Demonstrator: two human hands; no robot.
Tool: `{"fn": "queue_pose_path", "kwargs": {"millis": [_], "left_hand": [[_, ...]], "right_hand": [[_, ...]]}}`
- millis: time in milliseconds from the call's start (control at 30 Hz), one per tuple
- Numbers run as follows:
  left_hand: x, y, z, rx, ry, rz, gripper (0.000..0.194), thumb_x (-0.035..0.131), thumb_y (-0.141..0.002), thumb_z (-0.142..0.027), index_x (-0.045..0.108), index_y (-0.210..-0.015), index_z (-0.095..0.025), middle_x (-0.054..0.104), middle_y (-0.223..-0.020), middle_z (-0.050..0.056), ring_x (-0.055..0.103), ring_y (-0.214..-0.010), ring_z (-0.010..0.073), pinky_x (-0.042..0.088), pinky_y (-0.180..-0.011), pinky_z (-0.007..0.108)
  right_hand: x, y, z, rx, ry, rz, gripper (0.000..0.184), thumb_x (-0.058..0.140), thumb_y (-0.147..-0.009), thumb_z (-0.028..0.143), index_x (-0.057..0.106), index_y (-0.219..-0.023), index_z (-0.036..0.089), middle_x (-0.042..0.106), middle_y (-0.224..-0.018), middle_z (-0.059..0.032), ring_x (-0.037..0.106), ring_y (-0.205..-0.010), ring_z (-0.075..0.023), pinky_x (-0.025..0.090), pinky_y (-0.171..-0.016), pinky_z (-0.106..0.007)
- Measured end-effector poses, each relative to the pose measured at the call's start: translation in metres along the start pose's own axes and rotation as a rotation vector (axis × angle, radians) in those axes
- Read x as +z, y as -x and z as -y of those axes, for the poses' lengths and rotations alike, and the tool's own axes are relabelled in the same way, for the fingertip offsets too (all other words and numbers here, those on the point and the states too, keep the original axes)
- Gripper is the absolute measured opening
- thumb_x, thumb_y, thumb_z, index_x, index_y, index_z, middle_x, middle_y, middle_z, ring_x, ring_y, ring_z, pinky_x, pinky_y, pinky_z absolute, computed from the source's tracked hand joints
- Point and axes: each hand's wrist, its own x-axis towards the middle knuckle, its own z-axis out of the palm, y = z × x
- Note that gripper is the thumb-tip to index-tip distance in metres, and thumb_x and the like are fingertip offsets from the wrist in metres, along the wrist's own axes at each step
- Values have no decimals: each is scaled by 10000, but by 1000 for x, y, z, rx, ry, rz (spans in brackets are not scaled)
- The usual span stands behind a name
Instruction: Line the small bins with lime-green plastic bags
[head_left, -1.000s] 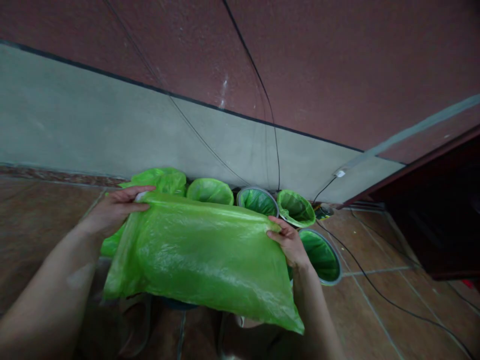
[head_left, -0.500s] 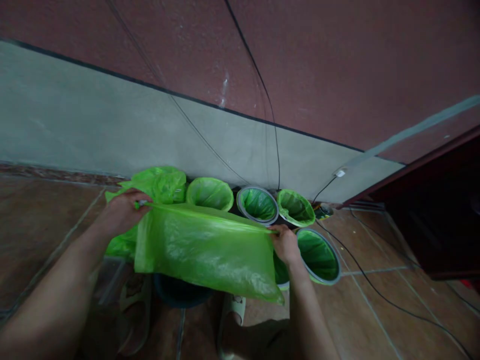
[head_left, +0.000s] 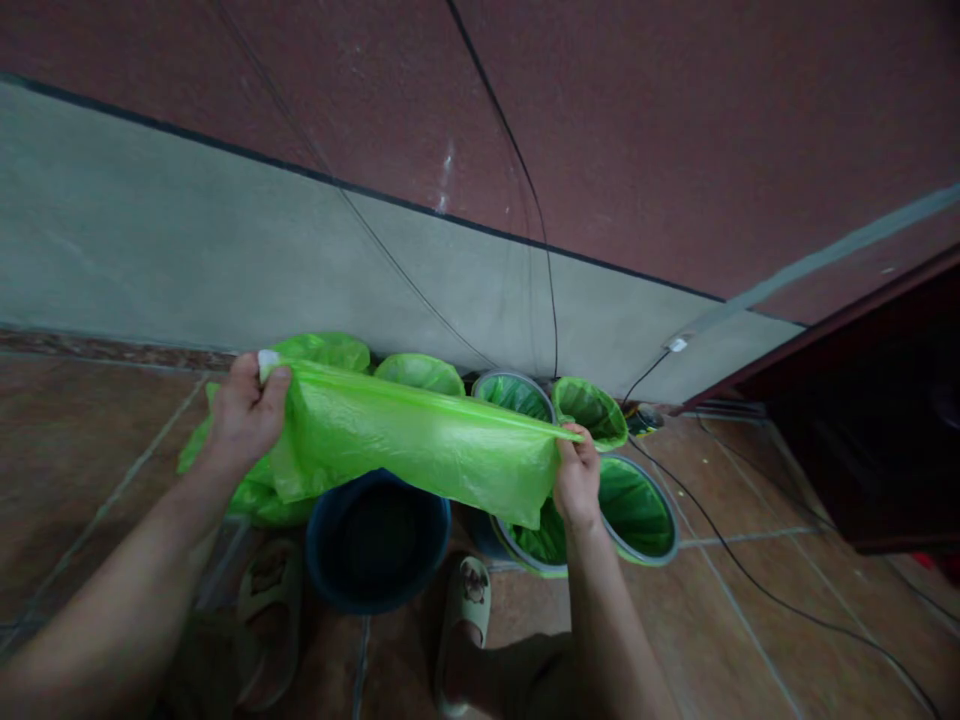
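Note:
A green plastic bag (head_left: 420,430) is stretched between my hands, its top edge pulled taut and its body hanging down. My left hand (head_left: 251,405) is closed on the bag's left corner, where a small white piece shows by the thumb. The right corner is pinched in my right hand (head_left: 577,475). Below the bag, between my feet, a dark blue bin (head_left: 379,560) stands with no liner on its rim. A grey-rimmed bin (head_left: 637,510) with a green liner is just right of my right hand. Another lined bin (head_left: 536,550) is partly hidden behind the bag.
More green-lined bins stand along the wall, such as one (head_left: 592,410) at the right. Crumpled green bags (head_left: 322,350) lie at the left. A black cable (head_left: 750,590) crosses the tiled floor on the right. My slippered feet (head_left: 472,600) flank the blue bin.
Both hands have risen slightly, and the left has turned. The bag has lifted and its lower edge swung up, uncovering the blue bin and the lined bin beside it.

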Motion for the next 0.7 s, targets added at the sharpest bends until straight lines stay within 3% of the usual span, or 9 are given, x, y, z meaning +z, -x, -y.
{"fn": "queue_pose_path", "kwargs": {"millis": [133,233,333,467,567,700], "left_hand": [[0,6,-7,-4,-387,29,290,400,-859,-396,522,-1020,-187,443,-643,-18,466,-581,173,377,-619,275],[-3,4,-7,-25,-393,105,375,386,-869,-421,535,-1102,-167,521,-667,-1,522,-614,179,416,-651,279],[-6,-2,-6,-125,-253,249,430,439,-835,-471,582,-1088,-153,626,-738,17,596,-691,184,468,-682,285],[-12,-2,-10,-392,-106,303,395,567,-750,-499,665,-917,-155,696,-706,24,664,-764,232,529,-736,337],[-16,8,-11,-586,184,401,434,626,-702,-576,693,-880,-186,742,-770,60,697,-733,267,565,-693,378],[-17,13,-5,-973,486,568,661,612,-661,-697,695,-1036,-159,745,-734,117,678,-549,297,572,-547,442]], "right_hand": [[0,3,2,-167,360,-107,259,436,-867,412,528,-957,187,571,-804,-29,533,-745,-182,406,-737,-307],[-2,2,9,-177,517,-102,303,382,-900,439,535,-971,187,588,-779,-54,544,-710,-196,409,-699,-305],[-3,-1,8,-161,516,-78,330,407,-883,463,558,-961,180,628,-808,-75,570,-732,-200,433,-720,-307],[2,-6,-3,112,367,24,375,541,-782,490,625,-923,153,686,-860,-104,615,-800,-235,476,-757,-340],[2,-7,-8,368,305,108,338,598,-742,484,682,-831,169,718,-847,-100,645,-839,-274,495,-761,-361],[-7,-9,-10,415,265,94,310,610,-748,465,719,-831,187,733,-823,-84,665,-867,-282,514,-763,-367]]}}
